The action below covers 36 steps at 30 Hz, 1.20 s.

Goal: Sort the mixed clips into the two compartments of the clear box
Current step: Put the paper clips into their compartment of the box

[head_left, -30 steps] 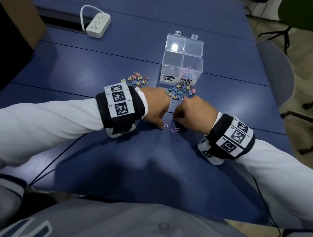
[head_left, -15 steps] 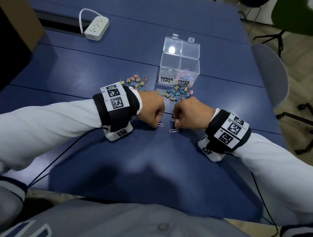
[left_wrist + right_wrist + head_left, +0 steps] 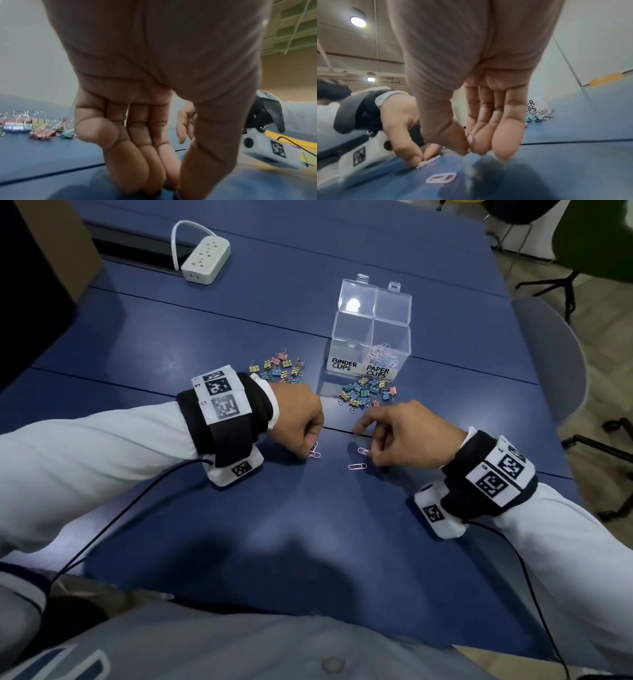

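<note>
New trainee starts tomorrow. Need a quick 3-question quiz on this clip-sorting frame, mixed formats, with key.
1. True or false: the BINDER CLIPS compartment of the clear box already holds binder clips.
2. Multiple choice: the right hand pinches a) a binder clip b) a paper clip c) nothing.
3. Fill in: the loose pink clip on the table belongs in the compartment labelled ____.

Key: 1 false, it looks empty; 2 b; 3 PAPER CLIPS.
</note>
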{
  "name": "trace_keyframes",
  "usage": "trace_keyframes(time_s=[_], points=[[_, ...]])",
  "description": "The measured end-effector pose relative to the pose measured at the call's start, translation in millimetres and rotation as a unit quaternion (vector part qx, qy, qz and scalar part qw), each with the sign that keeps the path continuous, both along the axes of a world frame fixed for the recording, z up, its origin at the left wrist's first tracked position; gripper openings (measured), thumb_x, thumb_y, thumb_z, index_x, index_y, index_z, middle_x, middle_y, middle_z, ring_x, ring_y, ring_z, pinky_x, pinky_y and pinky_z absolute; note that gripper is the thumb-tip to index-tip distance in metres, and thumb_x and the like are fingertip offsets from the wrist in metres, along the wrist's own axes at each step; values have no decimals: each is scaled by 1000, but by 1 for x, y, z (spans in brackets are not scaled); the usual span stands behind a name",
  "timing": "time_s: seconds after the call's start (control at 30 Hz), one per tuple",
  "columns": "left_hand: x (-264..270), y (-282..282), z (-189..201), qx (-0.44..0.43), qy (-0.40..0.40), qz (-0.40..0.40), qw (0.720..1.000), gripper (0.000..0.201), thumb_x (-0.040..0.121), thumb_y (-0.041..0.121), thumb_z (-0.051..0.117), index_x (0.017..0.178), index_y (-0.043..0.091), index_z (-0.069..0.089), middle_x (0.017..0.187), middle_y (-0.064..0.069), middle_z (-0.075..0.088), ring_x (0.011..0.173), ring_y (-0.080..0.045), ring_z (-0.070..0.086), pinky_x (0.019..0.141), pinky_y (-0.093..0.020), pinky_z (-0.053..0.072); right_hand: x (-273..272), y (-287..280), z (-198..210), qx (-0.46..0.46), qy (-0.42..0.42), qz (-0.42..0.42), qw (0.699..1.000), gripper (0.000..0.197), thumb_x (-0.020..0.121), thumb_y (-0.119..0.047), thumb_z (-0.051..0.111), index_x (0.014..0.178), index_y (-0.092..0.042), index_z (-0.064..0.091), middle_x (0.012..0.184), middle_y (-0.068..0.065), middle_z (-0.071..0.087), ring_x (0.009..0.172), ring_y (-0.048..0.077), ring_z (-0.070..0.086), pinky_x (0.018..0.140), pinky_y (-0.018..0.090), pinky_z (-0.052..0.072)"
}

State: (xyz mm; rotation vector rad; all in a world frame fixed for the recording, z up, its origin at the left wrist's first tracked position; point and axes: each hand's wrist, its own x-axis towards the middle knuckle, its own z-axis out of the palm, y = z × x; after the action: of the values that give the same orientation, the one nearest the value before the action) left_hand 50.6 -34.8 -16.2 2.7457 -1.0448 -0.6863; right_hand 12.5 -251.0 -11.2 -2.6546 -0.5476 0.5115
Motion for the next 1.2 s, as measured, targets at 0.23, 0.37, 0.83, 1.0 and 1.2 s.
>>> trace_keyframes(time_s=[0.23,0.37,0.83,1.0,1.2], points=[[8,3,3,-18,-12,-110,994,33,75,38,74,106,30,66,93,8,60,66,-3,55,69,-22,47,-14,2,-4,-30,-6,88,996,43,74,-12,63,115,-25,68,69,-5,70,65,6,57,66,7,43],[7,7,2,-25,-23,-128,991,22,79,36,73,99,28,72,94,8,65,73,-7,58,68,-19,44,-12,3,-9,-29,-8,79,996,25,79,-22,71,103,-24,74,82,-4,75,66,5,61,72,16,48],[1,12,-8,-7,12,-63,998,9,73,27,68,72,29,59,68,9,65,60,-1,58,57,-11,43,-10,7,-15,-33,37,70,996,5,69,-19,69,72,-20,65,70,-5,68,59,6,60,65,24,53],[-2,12,-11,-30,6,-46,998,8,70,25,69,74,24,63,64,11,64,57,0,58,54,-11,42,-8,3,-13,-20,33,63,997,7,68,-17,70,70,-20,63,58,-11,62,54,0,56,58,14,47],[-1,14,-8,-72,29,-42,996,11,68,20,72,70,24,62,61,12,64,58,0,59,57,-17,51,40,-21,21,110,-32,-98,989,7,72,-16,74,72,-18,68,64,-6,69,54,6,59,62,22,52]])
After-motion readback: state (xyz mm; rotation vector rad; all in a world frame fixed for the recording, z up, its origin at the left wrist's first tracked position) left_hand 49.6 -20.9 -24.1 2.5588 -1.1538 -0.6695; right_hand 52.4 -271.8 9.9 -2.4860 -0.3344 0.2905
